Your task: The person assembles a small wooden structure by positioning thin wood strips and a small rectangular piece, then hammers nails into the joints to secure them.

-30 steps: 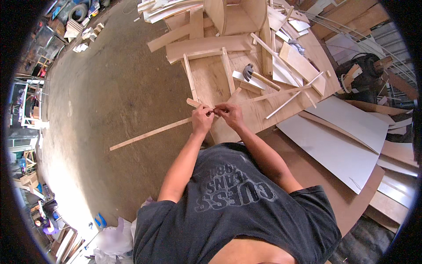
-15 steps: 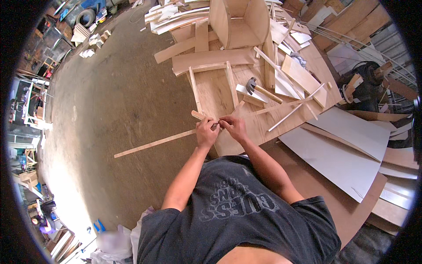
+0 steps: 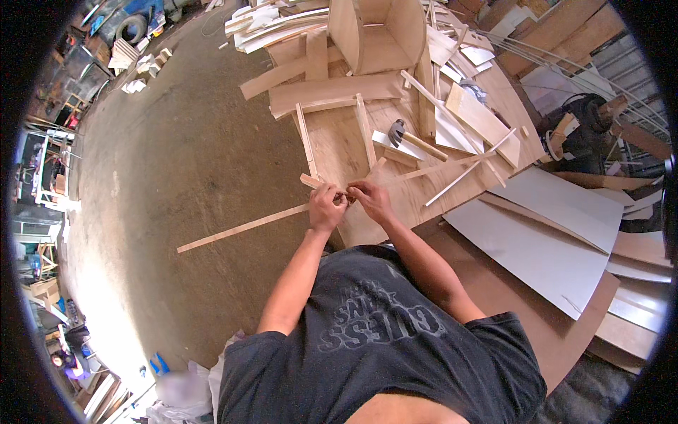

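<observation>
Fingertip work: I judge the step in hand to be fine handling of something small, my left hand (image 3: 328, 206) and right hand (image 3: 371, 200) meeting at the near left edge of the table (image 3: 364, 226).
Left hand: fingers curled in, thumb drawn up to them as in a pinch; what is between them, if anything, is too small to tell.
Right hand: fingers bent and bunched toward the left fingertips, just beside them; I can't tell whether they grip anything.
Next move: as I judge it, it calls for a firm left hold, a light right touch and the pieces underneath kept from shifting.
Long strip (image 3: 240, 230): thin, straight, pale bare wood; it runs out to the left from by my left hand, past the table edge and over the floor (image 3: 212, 162). My hands hide where it goes on the right.
Frame (image 3: 304, 138): just beyond my hands, two slender light-brown rails reaching away to the far side, roughly side by side.
Short bar (image 3: 309, 181): its blunt end sticks out to the left, just past my left hand.
Hammer (image 3: 425, 148): lying right of the frame, its head toward the far left, well apart from both hands.
</observation>
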Motion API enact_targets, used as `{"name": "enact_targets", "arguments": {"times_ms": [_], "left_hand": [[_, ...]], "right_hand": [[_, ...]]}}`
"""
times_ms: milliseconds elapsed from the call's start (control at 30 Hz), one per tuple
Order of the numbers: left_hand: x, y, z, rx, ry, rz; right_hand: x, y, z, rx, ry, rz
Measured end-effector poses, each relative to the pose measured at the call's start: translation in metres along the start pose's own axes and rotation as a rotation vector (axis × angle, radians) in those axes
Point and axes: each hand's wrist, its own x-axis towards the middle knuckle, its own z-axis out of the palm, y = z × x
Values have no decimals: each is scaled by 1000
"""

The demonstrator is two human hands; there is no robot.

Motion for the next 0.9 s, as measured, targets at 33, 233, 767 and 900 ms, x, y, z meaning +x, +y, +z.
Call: {"name": "enact_targets", "arguments": {"times_ms": [33,233,767,900], "left_hand": [[0,-1,1,8,34,31],[1,2,4,11,75,84],[3,-7,-1,-11,9,105],[5,-5,5,2,7,112]], "right_hand": [[0,0,0,-1,0,3],[3,0,-1,-23,17,11],[5,0,4,-57,56,-30],[6,-5,-6,-89,109,-90]]}}
